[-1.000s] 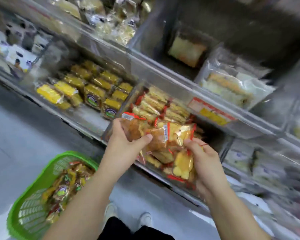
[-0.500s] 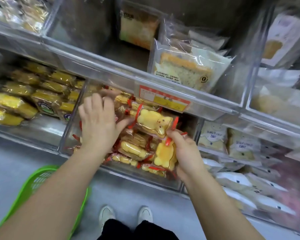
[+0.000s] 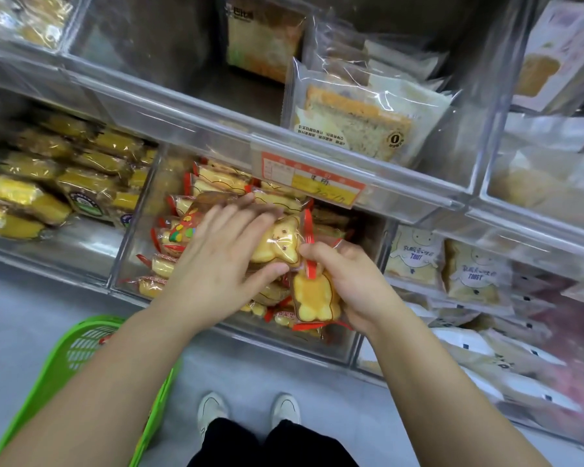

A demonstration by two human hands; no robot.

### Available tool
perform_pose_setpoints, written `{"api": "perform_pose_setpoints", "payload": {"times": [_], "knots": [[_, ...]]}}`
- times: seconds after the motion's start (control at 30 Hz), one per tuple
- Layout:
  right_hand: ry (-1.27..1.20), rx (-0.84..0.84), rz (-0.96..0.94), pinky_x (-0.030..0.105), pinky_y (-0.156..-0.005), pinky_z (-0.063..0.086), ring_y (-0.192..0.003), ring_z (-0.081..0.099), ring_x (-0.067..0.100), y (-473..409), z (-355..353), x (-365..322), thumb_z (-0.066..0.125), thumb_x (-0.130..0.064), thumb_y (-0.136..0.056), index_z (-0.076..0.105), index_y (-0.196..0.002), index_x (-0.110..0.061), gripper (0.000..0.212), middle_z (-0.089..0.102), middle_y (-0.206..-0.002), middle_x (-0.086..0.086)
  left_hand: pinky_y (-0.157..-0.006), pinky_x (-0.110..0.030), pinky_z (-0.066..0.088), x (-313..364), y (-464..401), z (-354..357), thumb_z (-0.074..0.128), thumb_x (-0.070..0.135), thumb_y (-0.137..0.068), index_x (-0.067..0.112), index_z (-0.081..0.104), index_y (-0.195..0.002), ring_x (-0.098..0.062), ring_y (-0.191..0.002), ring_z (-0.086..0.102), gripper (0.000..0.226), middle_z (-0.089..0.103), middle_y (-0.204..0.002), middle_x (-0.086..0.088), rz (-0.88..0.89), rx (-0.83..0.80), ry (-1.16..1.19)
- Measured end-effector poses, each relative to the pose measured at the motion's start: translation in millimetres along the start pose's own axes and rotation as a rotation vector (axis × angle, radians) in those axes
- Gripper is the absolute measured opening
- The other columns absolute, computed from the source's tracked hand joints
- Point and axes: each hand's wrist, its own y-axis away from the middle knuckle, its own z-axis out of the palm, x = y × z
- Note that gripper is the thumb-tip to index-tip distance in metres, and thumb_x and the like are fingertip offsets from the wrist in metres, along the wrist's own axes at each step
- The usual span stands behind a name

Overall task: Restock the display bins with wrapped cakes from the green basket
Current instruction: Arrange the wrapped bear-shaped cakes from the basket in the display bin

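Wrapped cakes [image 3: 216, 197] piled in the clear bin [image 3: 125, 251]. Left hand [image 3: 216, 261] flat on them, fingers straight. Right hand [image 3: 351, 284] gripping a bear-shaped cake [image 3: 314, 298].

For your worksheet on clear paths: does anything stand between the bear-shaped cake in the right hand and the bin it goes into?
Nothing visible blocks it. The right hand holds the bear-shaped cake at the bin's open front; the left hand rests flat on cakes beside that path.

Left hand [image 3: 216, 264] lies flat on the bear-shaped cakes [image 3: 277, 242] piled in the clear bin [image 3: 129, 230]; right hand [image 3: 354, 284] pinches another wrapped cake [image 3: 314, 298]. The green basket [image 3: 68, 362] sits on the floor.
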Motion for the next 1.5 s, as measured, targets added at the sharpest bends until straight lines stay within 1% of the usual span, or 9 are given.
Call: {"api": "perform_pose_setpoints", "payload": {"times": [0.13, 0.33, 0.53, 0.8, 0.9, 0.97, 1.17, 1.33, 1.5], "knots": [[-0.068, 0.008, -0.05, 0.039, -0.074, 0.057, -0.088, 0.07, 0.024, 3.9, -6.5, -3.9, 0.076, -0.033, -0.069, 0.067, -0.106, -0.017, 0.041, 0.073, -0.096, 0.009, -0.087, -0.029, 0.031, 12.2, -1.2, 3.1, 0.053, 0.057, -0.079, 0.017, 0.047, -0.127, -0.016, -0.105, 0.046, 0.063, 0.052, -0.112, 0.004, -0.134, 0.09, 0.069], [-0.09, -0.063, -0.108, 0.04, -0.08, 0.057, -0.096, 0.068, 0.026, 17.5, -13.0, 2.7, 0.083, -0.023, -0.057, 0.06, -0.114, -0.025, 0.062, 0.071, -0.105, 0.011, -0.083, -0.024, 0.052, 29.5, 5.1, 13.3, 0.073, 0.059, -0.051, 0.032, 0.037, -0.112, -0.006, -0.099, 0.062, 0.076, 0.062, -0.108, 0.01, -0.633, 0.227, 1.091], [0.322, 0.021, -0.307, 0.02, -0.068, 0.055, -0.081, 0.069, 0.006, 22.0, -1.8, 4.5, 0.086, -0.032, -0.053, 0.067, -0.096, -0.039, 0.047, 0.073, -0.09, -0.01, -0.079, -0.025, 0.054, 32.1, 5.5, 19.9, 0.08, 0.036, -0.059, 0.038, 0.032, -0.119, -0.014, -0.099, 0.067, 0.077, 0.071, -0.1, 0.005, -0.579, 0.222, 1.515], [0.552, -0.029, -0.117, 0.036, -0.06, 0.055, -0.062, 0.066, 0.021, 20.4, -17.6, -8.6, 0.079, -0.034, -0.066, 0.069, -0.088, -0.035, 0.024, 0.073, -0.074, 0.005, -0.073, -0.026, 0.055, -1.1, 32.6, 13.5, 0.062, 0.013, -0.086, 0.058, 0.047, -0.107, 0.003, -0.084, 0.065, 0.052, 0.063, -0.107, 0.019, -0.472, 0.036, 0.812], [0.692, -0.209, -0.026, 0.038, -0.06, 0.047, -0.062, 0.059, 0.028, 22.8, -19.7, -11.4, 0.078, -0.041, -0.065, 0.069, -0.088, -0.039, 0.025, 0.073, -0.078, 0.001, -0.083, -0.027, 0.054, -10.6, 41.5, 16.0, 0.048, 0.0, -0.092, 0.04, 0.056, -0.105, 0.003, -0.089, 0.066, 0.043, 0.064, -0.108, 0.019, -0.485, 0.036, 0.824], [0.867, -0.257, -0.072, 0.025, -0.07, 0.047, -0.074, 0.062, 0.007, 21.4, -12.8, -9.8, 0.077, -0.045, -0.066, 0.067, -0.09, -0.041, 0.026, 0.068, -0.088, -0.018, -0.085, -0.019, 0.051, -13.9, 42.0, 17.6, 0.044, 0.0, -0.094, 0.038, 0.057, -0.103, 0.003, -0.095, 0.064, 0.042, 0.065, -0.108, 0.018, -0.475, 0.028, 0.851], [1.445, -0.088, -0.219, 0.027, -0.068, 0.044, -0.091, 0.057, 0.014, 3.8, 27.7, 22.5, 0.067, -0.058, -0.071, 0.063, -0.107, -0.041, 0.041, 0.054, -0.104, -0.009, -0.077, -0.01, 0.049, -19.8, 40.9, 16.6, 0.049, 0.006, -0.093, 0.035, 0.061, -0.101, 0.0, -0.094, 0.065, 0.032, 0.07, -0.099, 0.012, -0.474, 0.041, 0.994], [1.372, 0.133, -0.221, 0.029, -0.066, 0.046, -0.091, 0.059, 0.017, -6.4, 41.7, 46.0, 0.066, -0.059, -0.071, 0.061, -0.108, -0.032, 0.046, 0.051, -0.108, -0.005, -0.084, -0.01, 0.044, -26.1, 53.0, 16.6, 0.071, 0.015, -0.079, 0.03, 0.066, -0.109, 0.002, -0.097, 0.058, 0.034, 0.066, -0.104, 0.017, -0.297, -0.121, 0.518], [0.762, 0.091, -0.01, 0.033, -0.072, 0.054, -0.086, 0.061, 0.011, 0.2, 16.9, 33.8, 0.079, -0.031, -0.069, 0.044, -0.123, -0.027, 0.065, 0.057, -0.103, -0.012, -0.088, -0.033, 0.047, -26.8, 49.1, 18.2, 0.063, 0.022, -0.085, 0.03, 0.061, -0.118, -0.01, -0.11, 0.051, 0.034, 0.063, -0.114, 0.013, -0.149, -0.248, 0.097]]}}
